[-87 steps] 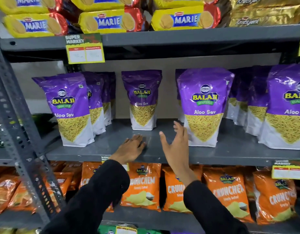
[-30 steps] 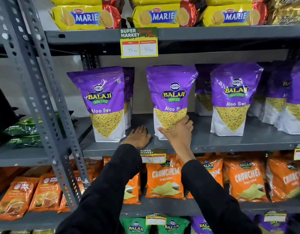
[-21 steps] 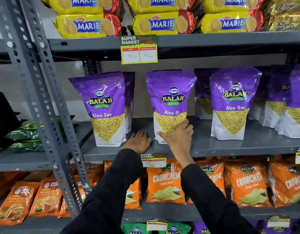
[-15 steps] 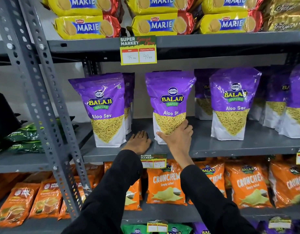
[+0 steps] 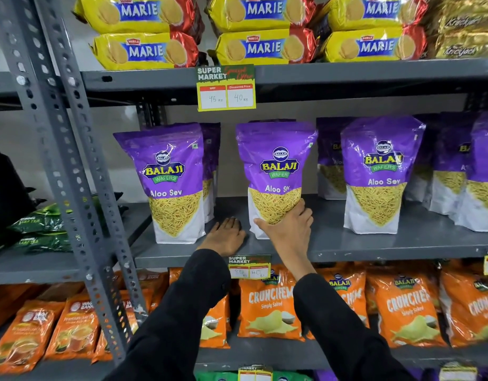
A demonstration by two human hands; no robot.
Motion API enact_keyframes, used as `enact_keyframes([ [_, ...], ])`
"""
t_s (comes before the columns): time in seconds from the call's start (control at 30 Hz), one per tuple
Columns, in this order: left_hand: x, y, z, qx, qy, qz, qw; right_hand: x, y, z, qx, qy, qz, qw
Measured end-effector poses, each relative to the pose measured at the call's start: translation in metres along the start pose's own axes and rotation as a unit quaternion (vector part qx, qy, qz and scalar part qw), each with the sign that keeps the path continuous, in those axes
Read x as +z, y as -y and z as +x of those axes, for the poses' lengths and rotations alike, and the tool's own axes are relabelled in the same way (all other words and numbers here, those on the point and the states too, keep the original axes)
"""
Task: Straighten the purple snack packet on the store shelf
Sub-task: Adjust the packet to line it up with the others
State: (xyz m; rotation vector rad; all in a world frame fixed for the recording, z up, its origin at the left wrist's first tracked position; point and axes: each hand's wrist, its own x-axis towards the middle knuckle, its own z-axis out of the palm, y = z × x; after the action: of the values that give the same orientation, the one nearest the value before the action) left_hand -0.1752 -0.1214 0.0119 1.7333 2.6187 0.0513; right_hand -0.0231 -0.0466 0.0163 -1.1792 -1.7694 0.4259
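Note:
A purple snack packet marked Balaji Aloo Sev stands upright near the front of the grey middle shelf, facing me. My right hand wraps its lower right corner from the front, thumb at the packet's left base, and hides that corner. My left hand lies flat, palm down, on the shelf just left of the packet, not touching it.
Matching purple packets stand at the left and right, with more behind. Yellow Marie biscuit packs fill the upper shelf, orange chip bags the lower one. A perforated grey upright rises at the left. A price tag hangs overhead.
Since 2.9 s ago the packet came forward from the back of the shelf in my right hand. Over the last second it has stayed put; my left hand has not moved.

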Motion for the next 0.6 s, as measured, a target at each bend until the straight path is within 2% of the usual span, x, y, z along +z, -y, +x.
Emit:
enact_keyframes([
  [0.17, -0.001, 0.0, -0.002, 0.001, -0.008, -0.001, 1.0, -0.001, -0.004, 0.0, -0.003, 0.014, 0.013, 1.0],
  [0.3, 0.0, 0.006, -0.001, 0.015, -0.018, -0.052, 0.998, -0.007, -0.016, 0.006, 0.012, 0.056, 0.113, 0.992],
  [0.43, 0.002, 0.006, -0.001, 0.018, -0.035, -0.116, 0.992, -0.017, -0.03, 0.016, -0.013, 0.137, 0.201, 0.97],
  [0.6, 0.006, 0.004, 0.005, 0.0, -0.035, -0.101, 0.994, -0.016, -0.03, 0.017, -0.009, 0.148, 0.203, 0.968],
])
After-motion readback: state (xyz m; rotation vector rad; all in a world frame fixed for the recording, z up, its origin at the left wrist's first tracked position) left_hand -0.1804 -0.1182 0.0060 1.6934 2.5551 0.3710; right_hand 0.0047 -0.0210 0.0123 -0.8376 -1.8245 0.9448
